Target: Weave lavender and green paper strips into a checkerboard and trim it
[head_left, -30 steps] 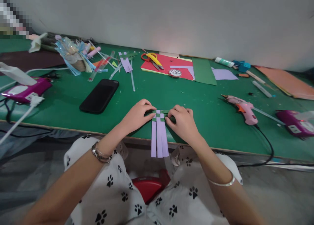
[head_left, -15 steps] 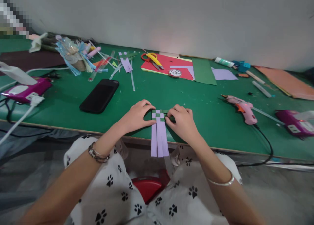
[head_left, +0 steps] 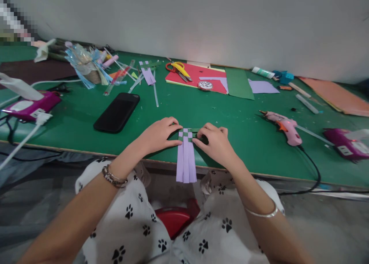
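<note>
Lilac paper strips lie near the front edge of the green table, their lower ends hanging past it. Green paper strips cross their upper part in a checkered weave. My left hand holds the left side of the weave between thumb and fingers. On the right side, my right hand has its thumb and bent fingers at the weave's edge and the green strip ends. The fingertips partly cover the strip ends.
A black phone lies left of my hands, a pink glue gun to the right. Scissors rest on red paper behind. A smaller lilac and green woven piece lies at the back. Purple power strips stand at both sides.
The weave has shifted slightly left and its lilac strips lie closer together at their lower ends. Both hands stay at its sides, the right thumb a little further left.
</note>
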Demonstrator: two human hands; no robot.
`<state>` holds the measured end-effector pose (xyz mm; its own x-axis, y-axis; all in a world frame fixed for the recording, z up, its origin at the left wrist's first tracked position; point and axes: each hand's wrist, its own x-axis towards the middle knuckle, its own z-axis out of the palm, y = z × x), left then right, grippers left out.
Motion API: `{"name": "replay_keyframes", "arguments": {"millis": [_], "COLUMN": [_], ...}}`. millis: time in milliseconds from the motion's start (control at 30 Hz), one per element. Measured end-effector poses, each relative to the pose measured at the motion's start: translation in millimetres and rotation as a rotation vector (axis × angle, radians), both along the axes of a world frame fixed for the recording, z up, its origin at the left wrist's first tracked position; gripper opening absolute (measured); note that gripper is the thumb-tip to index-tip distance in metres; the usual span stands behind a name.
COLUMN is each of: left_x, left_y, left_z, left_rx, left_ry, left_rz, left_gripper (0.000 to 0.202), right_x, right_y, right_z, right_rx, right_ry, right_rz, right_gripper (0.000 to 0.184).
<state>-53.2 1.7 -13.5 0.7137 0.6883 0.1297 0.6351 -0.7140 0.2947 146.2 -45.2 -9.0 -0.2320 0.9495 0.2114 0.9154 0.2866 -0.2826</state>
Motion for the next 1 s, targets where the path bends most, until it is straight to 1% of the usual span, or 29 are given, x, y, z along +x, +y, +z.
{"name": "replay_keyframes", "arguments": {"millis": [167, 300, 500, 633, 700, 800, 900, 1000], "left_x": [0, 3, 8, 13, 15, 20, 25, 30], "left_y": [0, -2, -4, -3, -2, -2, -2, -2], "left_z": [-1.3, 0.3, 11.1, 15.0, 15.6, 16.2, 15.7, 14.4], "left_rx": [-0.013, -0.045, -0.102, -0.151, -0.193, -0.296, -0.376, -0.405], "left_ry": [-0.035, -0.049, -0.006, -0.021, -0.06, -0.149, -0.244, -0.314], "left_rz": [0.017, 0.046, 0.066, 0.07, 0.078, 0.105, 0.18, 0.248], "left_gripper": [0.034, 0.034, 0.028, 0.023, 0.023, 0.029, 0.032, 0.035], "right_x": [-1, -2, -2, -2, -2, -1, -1, -1], "right_y": [1, 3, 4, 3, 3, 3, 3, 3], "right_z": [1.4, 2.8, 1.6, -0.8, -1.4, -1.7, -2.5, -4.3], "right_rx": [-0.066, -0.104, -0.077, -0.001, 0.022, 0.023, 0.038, 0.046], "right_ry": [0.037, 0.049, 0.008, -0.013, -0.018, -0.027, -0.031, -0.025], "right_rz": [-0.032, -0.054, -0.055, -0.045, -0.039, -0.042, -0.041, -0.046], "right_gripper": [0.015, 0.015, 0.015, 0.014, 0.013, 0.012, 0.013, 0.014]}}
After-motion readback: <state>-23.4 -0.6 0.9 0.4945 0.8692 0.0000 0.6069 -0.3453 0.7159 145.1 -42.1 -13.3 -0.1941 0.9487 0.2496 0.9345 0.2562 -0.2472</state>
